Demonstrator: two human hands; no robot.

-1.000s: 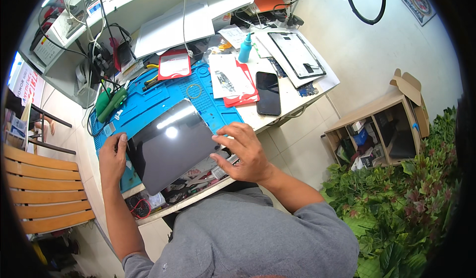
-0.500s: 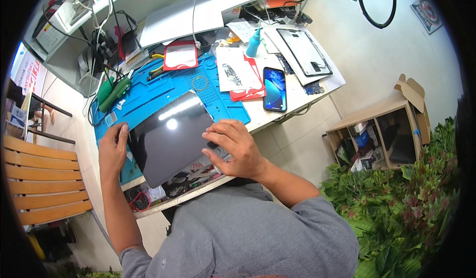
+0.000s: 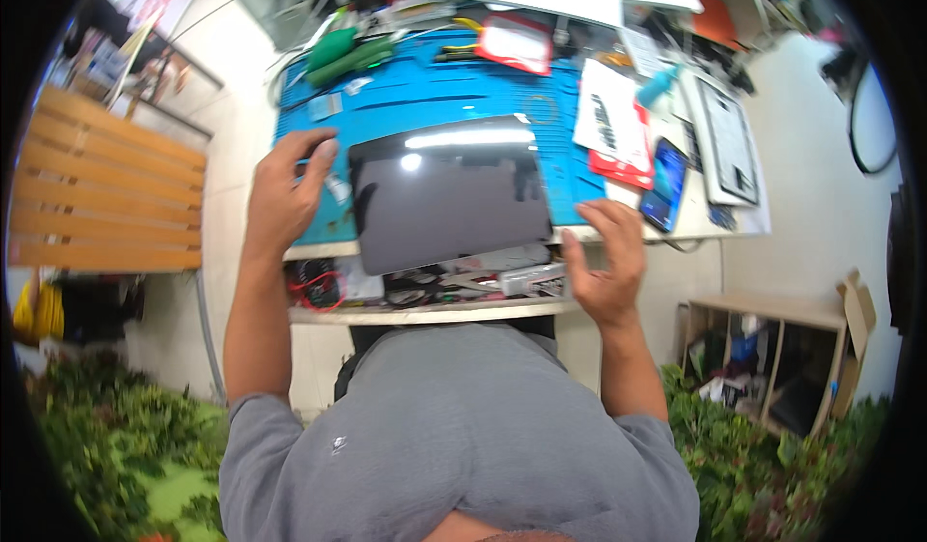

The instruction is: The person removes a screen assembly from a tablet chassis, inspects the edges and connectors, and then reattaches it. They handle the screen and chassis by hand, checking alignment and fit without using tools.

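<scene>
A dark glossy tablet (image 3: pixel 449 209) lies screen up, tilted slightly, on the blue repair mat (image 3: pixel 406 93) at the desk's front, reflecting a bright strip and a round light. Just left of it is my left hand (image 3: pixel 290 189), loosely curled with nothing visible in it and apart from the tablet. My right hand (image 3: pixel 608 262) hovers off the tablet's lower right corner, fingers apart and empty. Under the tablet's front edge an open drawer (image 3: pixel 435 305) holds assorted tools and a red cable. A lit phone (image 3: pixel 664 185) lies to the right, beside white and red packets (image 3: pixel 603 117).
Green-handled tools (image 3: pixel 343 59), a blue bottle (image 3: pixel 657 86) and a white-framed panel (image 3: pixel 719 141) crowd the desk. A slatted wooden chair (image 3: pixel 111 180) stands left, a cubby shelf (image 3: pixel 763 349) right, with leafy greenery (image 3: pixel 126 455) low at both sides. Another person (image 3: pixel 53 310) in yellow is at far left.
My view has swung, putting the desk more level and central. My right hand has moved off the tablet's right side, and my left has drawn apart from its edge. The phone's screen has lit up.
</scene>
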